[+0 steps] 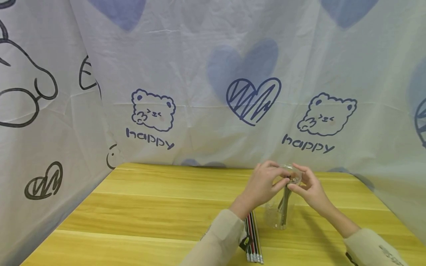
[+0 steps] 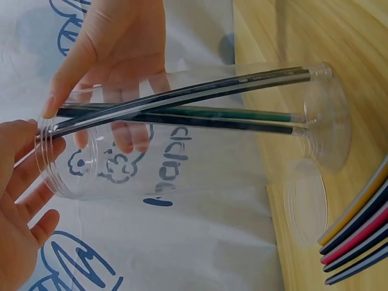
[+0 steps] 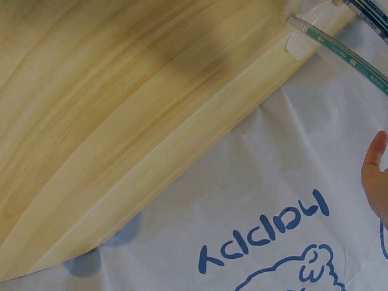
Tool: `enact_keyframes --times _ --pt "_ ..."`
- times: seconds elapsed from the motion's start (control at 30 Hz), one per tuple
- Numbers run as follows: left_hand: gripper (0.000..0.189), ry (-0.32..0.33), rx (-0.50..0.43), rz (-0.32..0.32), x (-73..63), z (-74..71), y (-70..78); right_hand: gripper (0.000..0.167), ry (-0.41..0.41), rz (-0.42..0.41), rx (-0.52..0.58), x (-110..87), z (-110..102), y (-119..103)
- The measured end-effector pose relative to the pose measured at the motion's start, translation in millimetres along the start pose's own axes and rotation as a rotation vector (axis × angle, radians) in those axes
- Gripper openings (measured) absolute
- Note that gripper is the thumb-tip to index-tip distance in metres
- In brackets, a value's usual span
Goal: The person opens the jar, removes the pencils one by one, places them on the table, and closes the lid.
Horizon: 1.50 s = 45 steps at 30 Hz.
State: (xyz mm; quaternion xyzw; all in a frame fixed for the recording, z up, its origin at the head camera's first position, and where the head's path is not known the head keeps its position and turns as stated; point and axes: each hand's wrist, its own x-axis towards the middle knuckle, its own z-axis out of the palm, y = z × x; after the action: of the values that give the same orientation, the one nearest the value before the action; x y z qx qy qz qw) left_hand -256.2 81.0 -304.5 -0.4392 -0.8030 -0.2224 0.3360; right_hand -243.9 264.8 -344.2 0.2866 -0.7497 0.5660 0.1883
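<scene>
A clear plastic jar (image 1: 271,216) stands upright on the table, with several dark and green pencils (image 2: 212,115) leaning crosswise inside it. At the jar's mouth, my left hand (image 1: 264,183) pinches the top end of a dark pencil between thumb and fingers. From the other side my right hand (image 1: 309,188) holds the jar near its rim; the thumb lies at the front and the fingers show through the wall behind. In the right wrist view only part of that right hand (image 3: 376,176) appears, beside a green pencil (image 3: 348,56).
Several striped pencils (image 1: 253,236) lie together on the wooden table (image 1: 143,210), partly under the left forearm. A clear round lid (image 2: 306,205) rests beside the jar. Behind the table hangs a white cloth (image 1: 199,111) printed with hearts and bears.
</scene>
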Motion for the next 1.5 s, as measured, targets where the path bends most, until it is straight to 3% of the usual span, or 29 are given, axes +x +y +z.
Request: enact_keyframes --times 0.43,0.7,1.03,1.2,1.5 --pt "0.012 0.028 -0.02 -0.041 0.5 0.7 7.3 0.055 -0.001 -0.012 -0.005 -1.2 0 2" --pt "0.012 0.054 -0.089 -0.077 1.5 1.7 9.9 0.056 0.0 -0.025 0.019 -1.4 0 0" --pt "0.01 0.076 -0.141 -0.121 4.2 2.3 12.3 0.055 0.007 0.003 -0.03 -1.5 0 -2" --pt "0.005 0.146 -0.174 -0.124 4.9 3.7 10.9 0.055 0.015 -0.006 0.001 -1.1 1 0" --pt "0.01 0.283 -0.314 -0.123 5.4 3.4 10.0 0.055 0.032 -0.012 0.001 -1.1 2 1"
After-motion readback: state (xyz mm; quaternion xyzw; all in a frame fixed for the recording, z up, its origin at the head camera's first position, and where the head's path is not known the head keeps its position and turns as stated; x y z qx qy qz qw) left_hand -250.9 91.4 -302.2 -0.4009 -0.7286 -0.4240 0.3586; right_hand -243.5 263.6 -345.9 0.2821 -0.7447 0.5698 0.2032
